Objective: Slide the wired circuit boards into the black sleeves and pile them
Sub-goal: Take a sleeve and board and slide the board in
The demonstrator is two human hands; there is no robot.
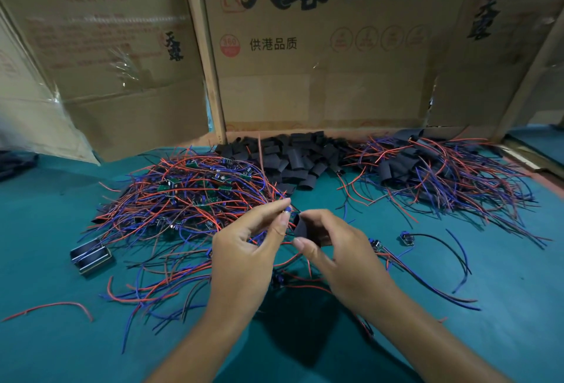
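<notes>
Big cardboard sheets stand along the back of the teal counter. On the left there's a tangled heap of bare wired boards, on the right a pile of sleeved ones, and loose black sleeves between them. Up front, the right hand has its grip curled round one black sleeve, thumb and fingers pinching it. The left hand pinches a small wired board right at the sleeve's mouth.

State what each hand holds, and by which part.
Left hand pinches blue wire ends at fingertips; right hand grips flat black sleeve by its sides.
</notes>
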